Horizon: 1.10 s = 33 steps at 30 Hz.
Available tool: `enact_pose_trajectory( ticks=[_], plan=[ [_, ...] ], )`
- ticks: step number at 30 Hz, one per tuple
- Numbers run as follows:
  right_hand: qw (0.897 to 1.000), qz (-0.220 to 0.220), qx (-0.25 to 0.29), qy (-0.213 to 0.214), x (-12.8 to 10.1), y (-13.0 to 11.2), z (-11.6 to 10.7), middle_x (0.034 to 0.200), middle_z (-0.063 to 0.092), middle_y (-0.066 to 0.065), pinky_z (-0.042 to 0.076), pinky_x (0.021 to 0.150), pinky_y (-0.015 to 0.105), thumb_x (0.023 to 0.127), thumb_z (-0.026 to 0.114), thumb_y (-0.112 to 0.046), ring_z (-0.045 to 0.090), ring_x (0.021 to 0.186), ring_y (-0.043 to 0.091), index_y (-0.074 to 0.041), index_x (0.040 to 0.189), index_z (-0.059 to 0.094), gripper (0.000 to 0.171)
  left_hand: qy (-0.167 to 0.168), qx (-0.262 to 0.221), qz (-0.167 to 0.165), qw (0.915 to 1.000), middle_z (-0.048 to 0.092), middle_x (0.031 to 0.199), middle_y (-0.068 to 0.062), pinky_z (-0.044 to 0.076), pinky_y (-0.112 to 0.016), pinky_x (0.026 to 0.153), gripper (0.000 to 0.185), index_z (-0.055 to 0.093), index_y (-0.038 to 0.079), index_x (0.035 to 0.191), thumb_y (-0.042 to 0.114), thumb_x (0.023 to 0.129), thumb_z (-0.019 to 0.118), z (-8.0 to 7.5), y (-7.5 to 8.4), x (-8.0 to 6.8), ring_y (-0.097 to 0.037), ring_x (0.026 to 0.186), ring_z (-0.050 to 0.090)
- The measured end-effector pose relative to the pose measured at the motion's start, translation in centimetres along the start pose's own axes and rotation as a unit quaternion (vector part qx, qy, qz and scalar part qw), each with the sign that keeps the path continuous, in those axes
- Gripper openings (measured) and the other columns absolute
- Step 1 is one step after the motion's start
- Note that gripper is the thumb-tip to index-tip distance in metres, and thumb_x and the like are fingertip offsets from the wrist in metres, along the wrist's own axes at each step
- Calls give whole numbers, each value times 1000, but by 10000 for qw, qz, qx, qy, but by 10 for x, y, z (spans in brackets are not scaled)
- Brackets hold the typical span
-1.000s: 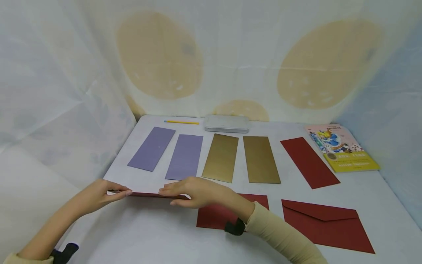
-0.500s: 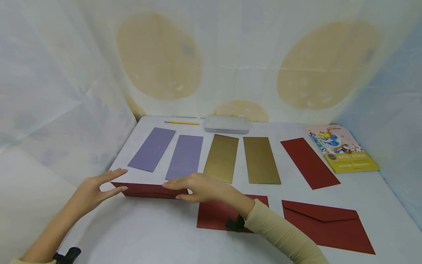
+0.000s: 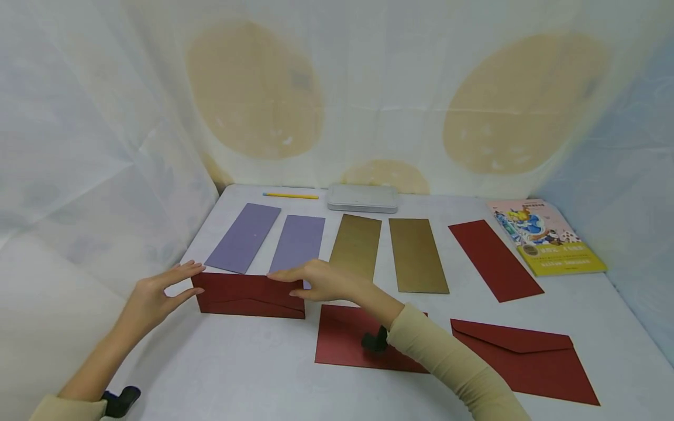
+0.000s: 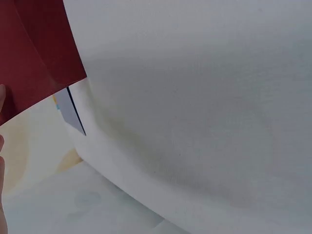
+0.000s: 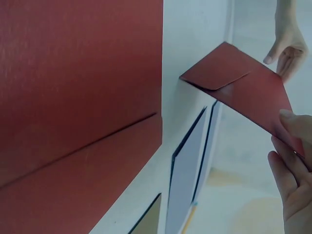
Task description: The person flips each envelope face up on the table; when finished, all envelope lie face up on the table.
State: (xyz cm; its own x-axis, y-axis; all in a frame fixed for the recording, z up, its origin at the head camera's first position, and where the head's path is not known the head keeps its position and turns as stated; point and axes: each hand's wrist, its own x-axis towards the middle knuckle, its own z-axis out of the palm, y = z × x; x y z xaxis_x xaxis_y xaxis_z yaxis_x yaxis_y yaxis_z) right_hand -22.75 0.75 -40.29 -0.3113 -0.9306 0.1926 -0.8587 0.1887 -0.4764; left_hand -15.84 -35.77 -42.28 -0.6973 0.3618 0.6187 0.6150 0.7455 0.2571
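My right hand [image 3: 323, 279] pinches a dark red envelope [image 3: 247, 295] by its upper right corner, thumb in front and fingers behind. The envelope is tilted up with its flap side toward me and the flap edge low. At its left end is my left hand [image 3: 152, 298], thumb and fingers spread apart, the thumb overlapping the envelope's edge in the head view. The right wrist view shows the held envelope [image 5: 243, 87] between both hands. Under my right forearm lies a second red envelope [image 3: 347, 345]. A third red envelope [image 3: 521, 365], flap side up, lies to the right.
Behind the hands lie two purple envelopes [image 3: 244, 237], two gold envelopes [image 3: 418, 254] and a slanted red envelope [image 3: 495, 260]. A yellow pencil [image 3: 291, 196] and a grey tin case [image 3: 362, 199] are at the back edge. A picture book [image 3: 544, 237] lies back right.
The envelope has been tipped up from nearly edge-on, so its flap side now shows. My left fingers and thumb have spread from their pinch on its left end.
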Motion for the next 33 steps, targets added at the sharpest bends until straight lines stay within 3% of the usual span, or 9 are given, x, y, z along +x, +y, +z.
enact_pose_trajectory(
  ticks=[3, 7, 11, 15, 20, 22, 27, 31, 33],
  plan=[
    [10000, 73, 40, -17, 1, 4, 0, 139, 52, -1, 45, 81, 17, 91, 64, -4, 55, 117, 6, -12, 143, 49, 54, 5, 107, 76, 9999, 70, 109, -11, 35, -5, 91, 68, 71, 9, 116, -2, 52, 90, 5, -2, 2, -14, 113, 61],
    [9999, 147, 25, -4, 1, 9, 2, 139, 53, -3, 45, 84, 16, 91, 64, -4, 51, 123, 5, -13, 142, 50, 53, -119, 163, 21, 9998, 70, 111, -13, 34, -4, 89, 67, 71, 8, 116, -1, 53, 91, 8, -4, 3, -21, 110, 63],
    [9998, 154, 78, 43, 1, 13, 4, 139, 53, -2, 46, 84, 20, 91, 65, -4, 50, 124, 6, -12, 141, 50, 53, -209, 189, -57, 9996, 69, 111, -15, 34, -4, 88, 66, 71, 9, 116, 1, 54, 91, 11, -5, 3, -19, 110, 63],
    [9998, 139, 130, 51, -1, 15, 6, 139, 53, -2, 48, 83, 24, 91, 65, -4, 50, 124, 7, -11, 141, 51, 52, -298, 146, -24, 9994, 70, 109, -12, 35, -4, 87, 65, 72, 11, 114, 2, 53, 91, 11, -6, 3, -11, 112, 61],
    [9993, 329, 82, -176, -3, 14, 8, 140, 52, -5, 44, 88, 16, 92, 66, -9, 48, 126, 5, -15, 143, 49, 54, -563, 16, -45, 9984, 72, 106, -8, 37, -3, 85, 65, 72, 11, 113, 1, 52, 92, 11, -7, 3, -22, 103, 66],
    [9985, 440, 67, -313, -4, 13, 10, 140, 51, -6, 40, 90, 11, 92, 66, -12, 48, 126, 4, -16, 143, 48, 55, -743, -23, -137, 9971, 71, 106, -10, 36, -2, 84, 64, 72, 11, 113, 1, 53, 91, 12, -6, 2, -34, 97, 67],
    [9968, 553, 18, -569, -4, 11, 17, 139, 52, -6, 40, 89, 10, 91, 69, -16, 51, 122, 3, -16, 144, 48, 56, -1093, -53, -276, 9936, 71, 105, -15, 35, 0, 82, 59, 72, 9, 113, 1, 57, 90, 14, -5, 0, -35, 96, 67],
    [9956, 588, -69, -732, -5, 12, 23, 137, 55, -5, 40, 86, 10, 91, 69, -18, 54, 118, 3, -14, 143, 49, 56, -1264, -2, -219, 9917, 72, 101, -12, 45, -7, 78, 55, 73, 9, 111, 5, 58, 91, 17, -6, -3, -31, 93, 69],
    [9948, 609, -92, -814, -5, 12, 26, 135, 57, -4, 41, 81, 10, 91, 70, -19, 59, 108, 3, -13, 142, 50, 56, -1406, -56, -279, 9897, 72, 101, -11, 49, -12, 73, 53, 74, 9, 110, 7, 60, 90, 19, -7, -5, -31, 92, 69]
  ],
)
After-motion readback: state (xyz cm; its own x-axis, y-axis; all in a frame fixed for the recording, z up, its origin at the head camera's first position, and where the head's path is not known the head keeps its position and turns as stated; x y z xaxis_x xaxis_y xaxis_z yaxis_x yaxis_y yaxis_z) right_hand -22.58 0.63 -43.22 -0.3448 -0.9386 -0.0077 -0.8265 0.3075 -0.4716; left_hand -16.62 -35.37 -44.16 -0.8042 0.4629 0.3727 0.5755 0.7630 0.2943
